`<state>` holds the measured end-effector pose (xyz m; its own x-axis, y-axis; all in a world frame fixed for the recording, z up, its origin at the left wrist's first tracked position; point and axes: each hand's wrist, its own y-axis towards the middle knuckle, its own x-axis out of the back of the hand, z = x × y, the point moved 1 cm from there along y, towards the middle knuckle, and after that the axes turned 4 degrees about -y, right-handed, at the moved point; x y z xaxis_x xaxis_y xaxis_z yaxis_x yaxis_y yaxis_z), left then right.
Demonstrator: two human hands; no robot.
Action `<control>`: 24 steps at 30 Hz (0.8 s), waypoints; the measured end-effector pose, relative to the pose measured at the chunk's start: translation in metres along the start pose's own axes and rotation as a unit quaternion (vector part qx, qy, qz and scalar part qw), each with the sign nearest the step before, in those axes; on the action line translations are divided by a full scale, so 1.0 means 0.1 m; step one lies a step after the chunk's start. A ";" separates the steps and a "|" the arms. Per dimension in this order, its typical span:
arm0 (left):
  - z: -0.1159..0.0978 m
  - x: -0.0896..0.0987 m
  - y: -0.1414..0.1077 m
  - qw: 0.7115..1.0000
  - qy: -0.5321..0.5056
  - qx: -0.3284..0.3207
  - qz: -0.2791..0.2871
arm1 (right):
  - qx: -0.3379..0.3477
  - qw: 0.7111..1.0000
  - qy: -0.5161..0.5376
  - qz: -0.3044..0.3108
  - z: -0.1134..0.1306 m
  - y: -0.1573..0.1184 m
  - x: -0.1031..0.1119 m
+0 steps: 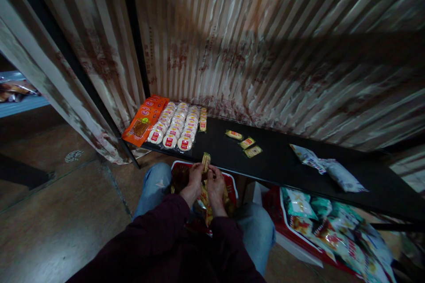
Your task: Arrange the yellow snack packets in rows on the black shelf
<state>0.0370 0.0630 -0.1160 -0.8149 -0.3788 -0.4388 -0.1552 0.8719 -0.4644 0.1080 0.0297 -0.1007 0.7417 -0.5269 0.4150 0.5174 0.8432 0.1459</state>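
Note:
Between my two hands, just in front of the shelf's front edge, is a small yellow wrapped snack [206,162]. My left hand [195,177] pinches it from the left and my right hand [215,182] from the right. Both hands are over a red box with a white rim [235,182], which holds more wrapped snacks, partly hidden by my arms. On the black shelf [219,146] beyond, a short row of similar yellow snacks [202,124] lies beside rows of round white packaged biscuits [170,141]. Three loose yellow snacks [247,143] lie farther right.
Orange snack bags [141,128] lie at the shelf's left end by a black post [134,31]. Two pale packets [341,174] rest on the right. A red box [280,216] of green and white bags stands low right. A patterned curtain [232,44] hangs behind.

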 end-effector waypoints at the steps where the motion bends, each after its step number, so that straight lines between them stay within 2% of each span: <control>1: -0.02 -0.01 -0.03 1.000 -0.009 0.001 0.000 | -0.009 1.000 0.002 0.009 0.00 0.00 0.00; 10: -0.09 -0.05 -0.15 0.999 -0.038 0.024 0.014 | -0.078 0.994 0.064 0.037 0.11 -0.04 0.02; 17: -0.06 -0.02 -0.14 0.999 0.008 -0.027 0.034 | -0.114 0.983 0.136 0.048 0.09 0.00 -0.03; 24: -0.04 -0.05 -0.10 0.993 0.078 -0.090 0.019 | -0.106 0.988 0.110 0.038 -0.06 0.09 -0.07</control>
<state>0.0401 0.0571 -0.1062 -0.8963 -0.3042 -0.3227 -0.2087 0.9314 -0.2983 0.1103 0.0403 -0.1078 0.8439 -0.4937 0.2098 0.5180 0.8517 -0.0794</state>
